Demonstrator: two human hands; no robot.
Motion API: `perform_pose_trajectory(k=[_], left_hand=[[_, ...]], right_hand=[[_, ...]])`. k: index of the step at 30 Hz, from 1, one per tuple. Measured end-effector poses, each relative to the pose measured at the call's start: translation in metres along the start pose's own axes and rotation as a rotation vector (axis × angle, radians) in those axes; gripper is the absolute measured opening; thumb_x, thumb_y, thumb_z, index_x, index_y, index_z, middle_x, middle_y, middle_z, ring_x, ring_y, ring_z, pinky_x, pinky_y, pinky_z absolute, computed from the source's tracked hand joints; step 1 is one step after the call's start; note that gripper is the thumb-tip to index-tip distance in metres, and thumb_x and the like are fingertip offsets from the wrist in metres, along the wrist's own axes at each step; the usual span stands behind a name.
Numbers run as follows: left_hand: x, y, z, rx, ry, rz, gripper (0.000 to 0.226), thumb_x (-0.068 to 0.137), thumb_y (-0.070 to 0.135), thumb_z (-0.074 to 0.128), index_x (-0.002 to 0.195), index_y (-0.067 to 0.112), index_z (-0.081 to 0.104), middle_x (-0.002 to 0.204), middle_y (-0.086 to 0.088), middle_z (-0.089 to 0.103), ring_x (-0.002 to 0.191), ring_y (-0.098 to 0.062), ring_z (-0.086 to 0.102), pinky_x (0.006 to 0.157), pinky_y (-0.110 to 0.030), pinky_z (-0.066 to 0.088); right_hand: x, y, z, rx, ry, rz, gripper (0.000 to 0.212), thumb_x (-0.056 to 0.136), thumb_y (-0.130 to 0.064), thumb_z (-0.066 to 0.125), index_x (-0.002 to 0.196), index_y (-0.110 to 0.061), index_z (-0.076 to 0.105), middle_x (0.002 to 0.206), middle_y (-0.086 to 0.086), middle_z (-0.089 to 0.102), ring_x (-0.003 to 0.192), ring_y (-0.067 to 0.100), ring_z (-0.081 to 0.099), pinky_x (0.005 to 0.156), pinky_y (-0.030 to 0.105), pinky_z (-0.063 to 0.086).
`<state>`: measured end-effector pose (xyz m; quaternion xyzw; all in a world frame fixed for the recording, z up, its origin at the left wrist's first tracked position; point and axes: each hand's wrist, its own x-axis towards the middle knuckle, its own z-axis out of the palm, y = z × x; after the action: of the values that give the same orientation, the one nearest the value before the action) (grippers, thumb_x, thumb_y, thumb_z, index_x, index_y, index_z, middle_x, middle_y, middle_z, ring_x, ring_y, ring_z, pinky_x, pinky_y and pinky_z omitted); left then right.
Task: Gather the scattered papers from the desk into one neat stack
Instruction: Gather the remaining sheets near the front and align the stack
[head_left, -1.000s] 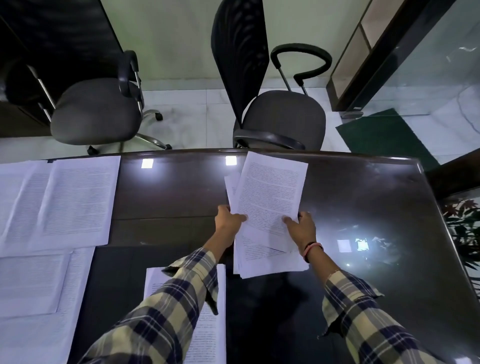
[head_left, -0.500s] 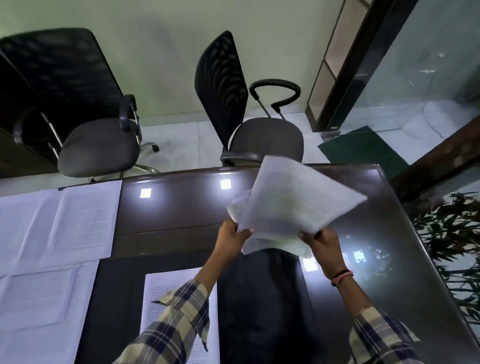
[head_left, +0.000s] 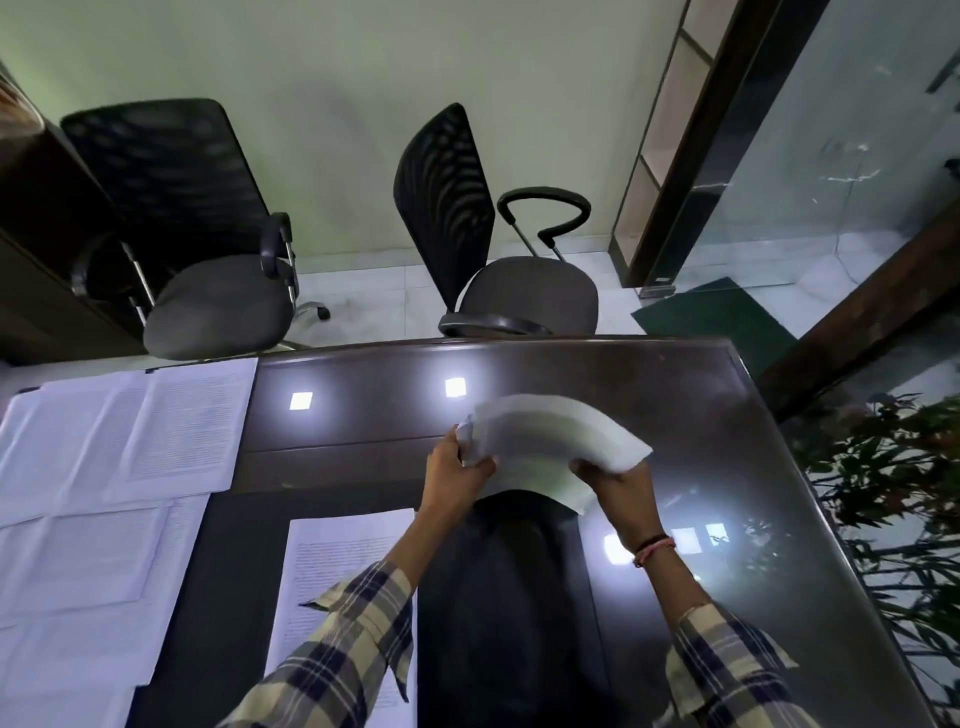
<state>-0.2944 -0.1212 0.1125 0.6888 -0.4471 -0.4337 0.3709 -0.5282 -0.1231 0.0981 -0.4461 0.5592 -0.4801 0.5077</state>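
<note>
Printed text on papers (head_left: 332, 577), too small to read

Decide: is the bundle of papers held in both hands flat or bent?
Bent: the bundle arches upward between the left hand and right hand.

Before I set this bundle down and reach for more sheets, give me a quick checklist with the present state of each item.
1. Left hand grips the bundle: ok.
2. Right hand grips its other end: ok.
3. Bundle edges squared: not ok, it is bowed and the sheets are fanned.
4. Bundle clear of the desk: ok, held above it.
5. All papers gathered: not ok, one sheet lies under the left sleeve and others lie at far left.
6. Number of sheets in the bundle: cannot tell.
</note>
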Motion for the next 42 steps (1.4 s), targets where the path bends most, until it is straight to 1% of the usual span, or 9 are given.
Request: perform_pose_trajectory(k=[5,8,12,15,26,30,34,39,42], left_hand=[[-0.016,0.007,0.001,-0.197,-0.016,0.083,0.035,0.079,0.038,0.086,0.109,0.027,0.071,0.098,0.007,0.078,0.091,-0.009,0.073,0.078,-0.028,0.060],[-0.025,0.018,0.004,-0.299,0.028,0.091,0.033,0.086,0.053,0.072,0.098,0.023,0.072,0.087,0.013,0.074,0.080,-0.003,0.066,0.072,-0.022,0.052],[-0.028,0.026,0.011,-0.347,0.150,0.095,0.038,0.093,0.049,0.067,0.080,0.013,0.065,0.070,0.012,0.057,0.066,-0.004,0.049,0.065,-0.022,0.043],[-0.027,0.033,0.014,-0.318,0.194,0.073,0.029,0.097,0.038,0.069,0.088,0.011,0.069,0.077,0.006,0.064,0.067,-0.002,0.053,0.069,-0.027,0.048],[-0.029,0.038,0.013,-0.298,0.187,0.081,0.026,0.096,0.043,0.070,0.092,0.017,0.069,0.086,0.010,0.068,0.078,-0.004,0.059,0.076,-0.027,0.051],[-0.027,0.026,0.007,-0.244,0.057,0.076,0.054,0.085,0.070,0.064,0.113,0.024,0.062,0.103,0.010,0.066,0.092,-0.007,0.063,0.081,-0.026,0.054],[-0.022,0.001,0.004,0.059,-0.111,0.022,0.045,0.100,0.031,0.063,0.140,0.025,0.043,0.115,-0.001,0.068,0.102,-0.021,0.066,0.087,-0.039,0.056],[-0.013,-0.005,0.002,0.165,-0.049,-0.023,0.007,0.098,0.016,0.064,0.093,0.011,0.065,0.082,0.004,0.069,0.081,-0.023,0.065,0.067,-0.032,0.052],[-0.016,-0.003,-0.005,-0.073,-0.083,-0.036,0.011,0.099,0.022,0.068,0.099,0.012,0.070,0.099,-0.005,0.079,0.091,-0.024,0.076,0.083,-0.044,0.062]], right_hand=[[-0.008,-0.007,-0.001,0.034,-0.034,-0.006,0.041,0.079,-0.006,0.086,0.116,-0.014,0.072,0.110,0.004,0.077,0.106,0.022,0.072,0.091,0.036,0.058],[-0.013,-0.015,0.002,0.101,-0.030,-0.024,0.034,0.085,-0.017,0.082,0.116,-0.009,0.073,0.111,0.007,0.077,0.105,0.021,0.072,0.090,0.033,0.057],[-0.016,-0.027,0.008,0.129,0.091,-0.089,0.023,0.095,-0.038,0.067,0.097,-0.016,0.073,0.086,-0.008,0.067,0.081,0.007,0.058,0.078,0.023,0.048],[-0.012,-0.032,0.011,0.100,0.138,-0.115,0.019,0.101,-0.026,0.063,0.090,-0.015,0.074,0.077,-0.008,0.061,0.075,0.008,0.052,0.071,0.024,0.044],[0.005,-0.039,0.006,0.045,0.083,-0.117,0.021,0.101,-0.027,0.061,0.093,-0.014,0.075,0.085,0.006,0.068,0.081,0.013,0.056,0.076,0.029,0.045],[0.006,-0.035,-0.002,0.001,0.021,-0.141,0.034,0.099,-0.048,0.056,0.106,-0.020,0.073,0.107,-0.001,0.073,0.099,0.010,0.064,0.088,0.018,0.049],[0.006,-0.005,-0.010,-0.214,-0.164,-0.085,0.031,0.100,-0.042,0.057,0.125,-0.024,0.064,0.114,-0.011,0.072,0.108,0.005,0.066,0.090,0.022,0.050],[0.012,0.022,-0.019,-0.294,-0.175,-0.020,0.020,0.102,-0.011,0.058,0.120,-0.010,0.068,0.108,0.002,0.074,0.108,0.024,0.069,0.085,0.025,0.053],[0.007,0.008,-0.023,-0.167,-0.183,0.050,0.021,0.102,-0.015,0.059,0.118,-0.005,0.068,0.111,0.002,0.075,0.106,0.022,0.072,0.086,0.028,0.059]])
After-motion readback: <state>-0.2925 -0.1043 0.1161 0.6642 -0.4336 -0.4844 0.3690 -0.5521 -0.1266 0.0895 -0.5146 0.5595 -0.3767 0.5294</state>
